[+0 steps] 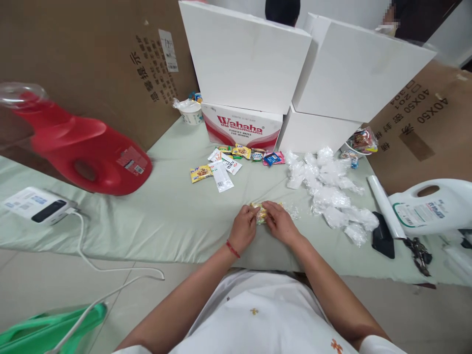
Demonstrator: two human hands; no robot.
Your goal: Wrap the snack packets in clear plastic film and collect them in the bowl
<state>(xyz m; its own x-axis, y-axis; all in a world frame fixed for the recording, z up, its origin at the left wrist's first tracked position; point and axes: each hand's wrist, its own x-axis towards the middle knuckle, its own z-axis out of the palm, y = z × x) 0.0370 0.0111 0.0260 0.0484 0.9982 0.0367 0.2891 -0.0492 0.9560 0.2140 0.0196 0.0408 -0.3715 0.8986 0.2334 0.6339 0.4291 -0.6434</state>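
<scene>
Near the middle of the cloth-covered table, a small yellow snack packet (261, 215) lies between my hands, partly covered by them. My left hand (244, 227) grips its left side with curled fingers, a red cord bracelet on the wrist. On the packet's right side my right hand (280, 223) closes its fingers over the edge. Clear crinkled plastic (292, 210) sticks out beside my right hand. Beyond my hands lie several small snack packets, among them a yellow cookie packet (201, 173), a white sachet (222, 178) and a blue packet (273, 159).
Clear plastic bags (332, 196) are heaped to the right. A Wahaha carton (241, 129) and white boxes stand behind. On the left are a red jug (92, 152) and a white device (37, 204) with a cable; on the right, a white jug (435, 209) and a white roll (385, 209).
</scene>
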